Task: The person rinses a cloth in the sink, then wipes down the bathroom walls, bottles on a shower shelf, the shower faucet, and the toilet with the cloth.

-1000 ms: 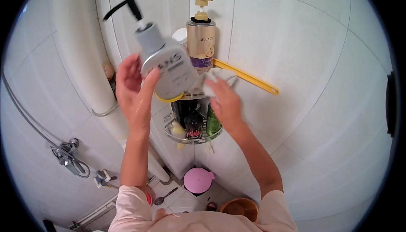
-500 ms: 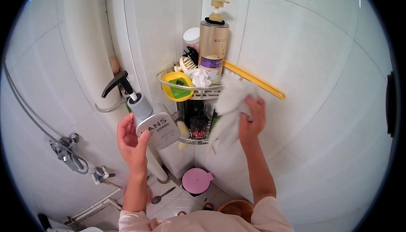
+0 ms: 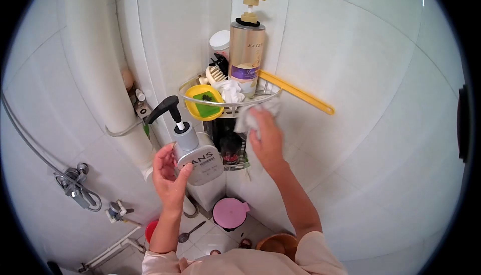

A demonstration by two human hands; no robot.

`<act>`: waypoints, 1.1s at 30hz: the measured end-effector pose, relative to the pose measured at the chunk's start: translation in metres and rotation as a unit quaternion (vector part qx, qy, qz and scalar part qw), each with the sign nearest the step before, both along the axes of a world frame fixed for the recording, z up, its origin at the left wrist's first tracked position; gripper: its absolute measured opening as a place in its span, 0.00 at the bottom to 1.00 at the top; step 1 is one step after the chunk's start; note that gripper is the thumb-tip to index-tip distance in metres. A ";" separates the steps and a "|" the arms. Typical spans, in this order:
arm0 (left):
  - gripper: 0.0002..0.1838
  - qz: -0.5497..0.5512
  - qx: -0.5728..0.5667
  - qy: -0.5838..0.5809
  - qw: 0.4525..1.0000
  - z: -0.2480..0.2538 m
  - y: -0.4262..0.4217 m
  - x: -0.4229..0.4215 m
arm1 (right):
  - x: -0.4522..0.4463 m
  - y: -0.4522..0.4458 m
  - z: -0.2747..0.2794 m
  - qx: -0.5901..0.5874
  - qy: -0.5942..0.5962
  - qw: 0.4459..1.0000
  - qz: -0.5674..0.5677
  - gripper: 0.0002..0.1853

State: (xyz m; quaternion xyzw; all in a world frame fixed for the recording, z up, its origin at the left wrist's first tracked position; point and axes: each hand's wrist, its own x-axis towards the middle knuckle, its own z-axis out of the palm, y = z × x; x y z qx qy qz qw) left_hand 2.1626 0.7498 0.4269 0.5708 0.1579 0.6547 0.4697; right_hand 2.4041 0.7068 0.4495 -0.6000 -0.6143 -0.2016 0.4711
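My left hand [image 3: 169, 182] is closed on a grey pump bottle [image 3: 204, 169] with a black pump head, tilted slightly left and in front of the corner shelf. A white cloth [image 3: 246, 120] is bunched in my right hand [image 3: 268, 139], at the front edge of the two-tier metal corner shelf [image 3: 268, 97]. On the upper tier stand a tall KAIZ-labelled pump bottle [image 3: 246, 49], crumpled white material [image 3: 232, 92] and a scalp brush [image 3: 216, 73]. A yellow soap dish [image 3: 189, 105] with a green pad hangs at its left. Partly behind the cloth, a dark bottle [image 3: 230, 149] sits on the lower tier.
A yellow bar [image 3: 305, 96] sticks out rightward from the shelf. At left is a shower tap [image 3: 75, 185] with its hose. Below are a pink-lidded bin [image 3: 230, 214], a wooden tub [image 3: 273, 245], a red container [image 3: 152, 229] and a dark spoon-shaped tool [image 3: 185, 236].
My right hand has moved left and down with the cloth, which now looks more bunched against the shelf. The pump bottle in my left hand has shifted right and slightly down.
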 end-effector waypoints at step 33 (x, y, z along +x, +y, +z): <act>0.30 -0.025 0.001 0.030 0.999 -0.009 -0.023 0.015 | 0.057 -0.016 0.036 -0.243 -0.110 0.962 -0.062 0.37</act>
